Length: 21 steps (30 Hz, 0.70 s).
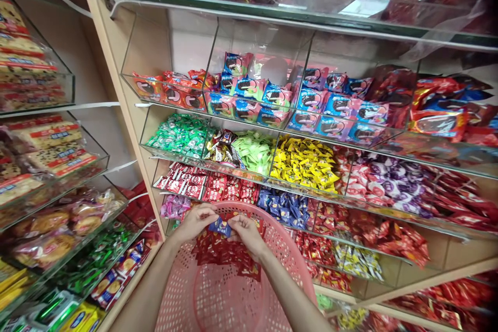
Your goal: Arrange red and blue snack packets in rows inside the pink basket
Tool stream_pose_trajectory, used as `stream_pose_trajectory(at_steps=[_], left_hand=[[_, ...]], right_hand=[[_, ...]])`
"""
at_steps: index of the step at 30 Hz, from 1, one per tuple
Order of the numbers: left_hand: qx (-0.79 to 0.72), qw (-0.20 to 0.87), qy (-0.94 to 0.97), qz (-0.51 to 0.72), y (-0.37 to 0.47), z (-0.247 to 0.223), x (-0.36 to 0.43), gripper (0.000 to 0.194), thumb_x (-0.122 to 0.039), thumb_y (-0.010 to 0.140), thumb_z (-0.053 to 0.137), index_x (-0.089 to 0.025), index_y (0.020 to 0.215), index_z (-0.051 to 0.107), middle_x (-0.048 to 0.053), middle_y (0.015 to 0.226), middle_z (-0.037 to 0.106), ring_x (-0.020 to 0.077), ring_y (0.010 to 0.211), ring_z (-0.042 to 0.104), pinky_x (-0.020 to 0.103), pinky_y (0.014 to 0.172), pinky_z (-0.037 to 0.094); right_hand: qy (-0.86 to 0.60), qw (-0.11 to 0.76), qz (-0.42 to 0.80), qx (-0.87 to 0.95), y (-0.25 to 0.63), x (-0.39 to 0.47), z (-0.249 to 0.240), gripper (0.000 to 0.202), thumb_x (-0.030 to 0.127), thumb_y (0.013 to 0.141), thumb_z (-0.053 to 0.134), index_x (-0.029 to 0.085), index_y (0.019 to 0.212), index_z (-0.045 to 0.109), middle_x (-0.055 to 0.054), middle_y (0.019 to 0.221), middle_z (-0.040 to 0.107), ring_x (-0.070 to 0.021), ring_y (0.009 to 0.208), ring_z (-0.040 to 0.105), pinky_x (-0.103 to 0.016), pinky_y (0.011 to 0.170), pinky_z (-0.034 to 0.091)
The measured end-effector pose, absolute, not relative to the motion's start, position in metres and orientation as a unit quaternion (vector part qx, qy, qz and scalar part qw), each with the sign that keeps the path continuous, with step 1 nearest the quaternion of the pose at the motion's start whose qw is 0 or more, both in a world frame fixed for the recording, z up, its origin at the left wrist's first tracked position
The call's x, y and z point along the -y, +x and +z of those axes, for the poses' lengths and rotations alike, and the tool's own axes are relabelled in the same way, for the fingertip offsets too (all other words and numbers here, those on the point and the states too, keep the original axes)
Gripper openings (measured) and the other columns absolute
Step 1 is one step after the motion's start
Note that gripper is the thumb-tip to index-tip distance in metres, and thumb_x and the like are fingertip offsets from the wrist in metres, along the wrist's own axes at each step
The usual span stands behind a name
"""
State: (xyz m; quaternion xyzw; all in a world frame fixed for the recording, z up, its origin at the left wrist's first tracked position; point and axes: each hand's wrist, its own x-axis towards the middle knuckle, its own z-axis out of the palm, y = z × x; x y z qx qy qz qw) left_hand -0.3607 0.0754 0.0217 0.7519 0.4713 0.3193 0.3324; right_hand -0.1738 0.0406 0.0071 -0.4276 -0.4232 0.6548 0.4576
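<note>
Between my two hands is a small blue candy packet, pinched at both ends above a pink plastic basket. My left hand grips its left end, and my right hand has its right end between thumb and fingers. Below them, several red candy packets lie against the far side of the basket, partly hidden by my hands. Just behind the basket's rim, similar blue packets fill a shelf compartment.
Tilted shelves with clear dividers rise ahead, holding green candies, yellow candies and purple-white candies. A glass shelf edge runs above. To the left, another rack carries wrapped pastries. A wooden upright separates the racks.
</note>
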Motion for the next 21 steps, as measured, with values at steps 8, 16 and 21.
stream_pose_trajectory(at_steps=[8,16,21], left_hand=[[-0.458,0.343,0.749,0.334,-0.3612,0.0268,-0.0728,0.031,-0.043,0.078,0.048,-0.019,0.070,0.065,0.004,0.103,0.062,0.0155,0.098,0.054,0.028,0.090,0.038],[-0.462,0.349,0.737,0.349,-0.3609,0.0248,-0.0730,0.036,-0.045,0.079,0.044,-0.016,0.067,0.063,0.006,0.103,0.059,0.0142,0.097,0.053,0.026,0.089,0.039],[-0.445,0.341,0.768,0.310,-0.3631,0.0276,-0.0736,0.033,-0.045,0.077,0.047,-0.018,0.069,0.065,0.004,0.099,0.063,0.0137,0.096,0.054,0.023,0.087,0.039]], right_hand=[[-0.429,0.489,0.623,0.435,-0.1716,-0.0381,0.0044,0.032,0.046,0.061,0.068,0.018,0.065,0.055,0.003,0.061,0.059,-0.0097,0.055,0.055,-0.022,0.055,0.047],[-0.417,0.509,0.639,0.399,-0.1744,-0.0331,0.0047,0.028,0.041,0.062,0.069,0.017,0.065,0.054,0.001,0.062,0.061,-0.0101,0.058,0.058,-0.023,0.059,0.049],[-0.420,0.469,0.670,0.393,-0.1749,-0.0312,0.0045,0.033,0.042,0.061,0.070,0.018,0.078,0.055,0.001,0.063,0.062,-0.0097,0.054,0.058,-0.025,0.058,0.050]])
